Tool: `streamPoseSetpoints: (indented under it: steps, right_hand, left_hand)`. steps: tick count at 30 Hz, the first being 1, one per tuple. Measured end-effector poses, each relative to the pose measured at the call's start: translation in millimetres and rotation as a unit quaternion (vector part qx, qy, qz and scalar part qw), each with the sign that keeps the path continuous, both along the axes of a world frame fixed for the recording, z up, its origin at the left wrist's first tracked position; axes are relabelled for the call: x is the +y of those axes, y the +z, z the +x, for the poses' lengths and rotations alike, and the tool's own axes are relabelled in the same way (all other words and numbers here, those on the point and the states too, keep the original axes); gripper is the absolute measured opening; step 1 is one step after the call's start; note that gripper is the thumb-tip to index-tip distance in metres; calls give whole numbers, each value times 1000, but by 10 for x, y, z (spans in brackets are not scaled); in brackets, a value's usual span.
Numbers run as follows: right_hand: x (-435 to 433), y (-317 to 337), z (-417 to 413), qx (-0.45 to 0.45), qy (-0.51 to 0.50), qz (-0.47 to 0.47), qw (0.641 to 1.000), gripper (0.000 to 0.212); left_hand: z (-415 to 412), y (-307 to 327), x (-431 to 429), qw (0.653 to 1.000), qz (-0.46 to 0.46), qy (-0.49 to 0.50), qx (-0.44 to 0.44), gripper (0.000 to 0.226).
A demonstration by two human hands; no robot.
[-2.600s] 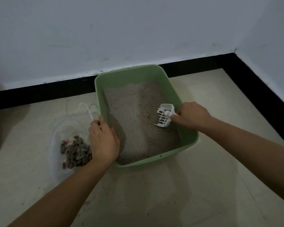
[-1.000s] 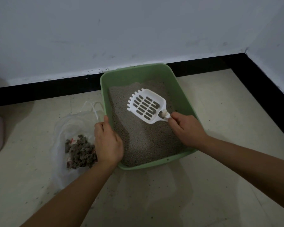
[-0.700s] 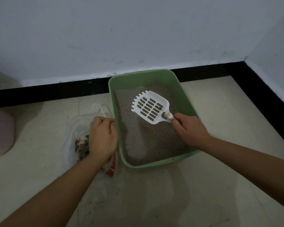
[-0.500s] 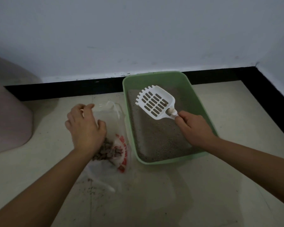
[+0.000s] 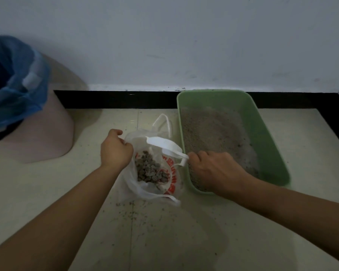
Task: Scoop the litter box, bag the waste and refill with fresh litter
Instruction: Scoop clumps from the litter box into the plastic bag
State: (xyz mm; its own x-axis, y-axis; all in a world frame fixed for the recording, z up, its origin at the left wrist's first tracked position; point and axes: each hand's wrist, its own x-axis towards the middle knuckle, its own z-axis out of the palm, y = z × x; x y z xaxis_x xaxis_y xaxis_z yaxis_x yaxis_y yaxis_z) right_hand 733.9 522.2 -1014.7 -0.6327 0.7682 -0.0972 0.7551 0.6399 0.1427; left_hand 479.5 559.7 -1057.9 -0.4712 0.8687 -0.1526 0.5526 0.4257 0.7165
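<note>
A green litter box (image 5: 266, 137) holding grey litter (image 5: 213, 130) stands on the tiled floor by the wall. Left of it lies a clear plastic bag (image 5: 170, 173) with red print, holding dark waste clumps (image 5: 149, 170). My left hand (image 5: 115, 149) grips the bag's left rim and holds the mouth apart. My right hand (image 5: 213, 169) grips the handle of the white slotted scoop (image 5: 164, 143), which is tilted on edge over the bag's mouth. Whether the scoop holds anything is hidden.
A pink bin (image 5: 39, 133) lined with a blue bag (image 5: 14, 90) stands at the left against the wall. Litter grains (image 5: 133, 210) are scattered on the floor in front of the bag. A black skirting (image 5: 115, 99) runs along the wall.
The scoop was lifted out of the litter and carried left over the bag, now tilted. My left hand left the box rim and took the bag's edge. The view swung left.
</note>
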Motion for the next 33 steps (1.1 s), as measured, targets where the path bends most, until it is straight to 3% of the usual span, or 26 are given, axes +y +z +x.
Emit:
streamPoseSetpoints:
  steps: [2, 4, 6, 8, 10, 13, 17, 21, 26, 30, 33]
  right_hand:
    - [28, -16, 33, 32, -50, 0, 998, 26]
    - [71, -29, 93, 130, -151, -93, 975, 23]
    - [135, -41, 185, 297, -275, -232, 884, 27]
    - [199, -72, 355, 410, -359, -278, 791, 24]
    - [245, -146, 584, 453, -396, -253, 758, 17]
    - [293, -270, 1013, 461, -439, -146, 757, 16]
    - [239, -391, 1668, 379, -498, -23, 780, 28]
    - [159, -620, 2337, 322, -545, 53, 772, 36]
    - [112, -1077, 2896, 261, -584, -16, 769, 46]
    - [181, -1256, 2943, 240, -550, -95, 794, 39]
    - [289, -1360, 2913, 218, -550, -148, 792, 42]
  left_hand:
    - [-3, -14, -6, 1000, 1, -4, 2, 47]
    - [12, -16, -5, 1000, 1, -13, 12, 49]
    - [80, -9, -1, 998, 5, -31, 53, 53]
    - [237, 15, -7, 987, 30, -61, 148, 54]
    - [464, 48, -24, 970, 83, -104, 201, 51]
    - [854, 11, -58, 963, 105, -177, 175, 49]
    - [1344, -141, -167, 961, 42, -229, 148, 63]
    - [1705, -279, -260, 950, 2, -258, 173, 73]
    - [1866, -386, -283, 952, 18, -232, 199, 71]
    - [1891, -424, -260, 946, 19, -231, 227, 66]
    - [1890, -458, -235, 945, 23, -224, 236, 70]
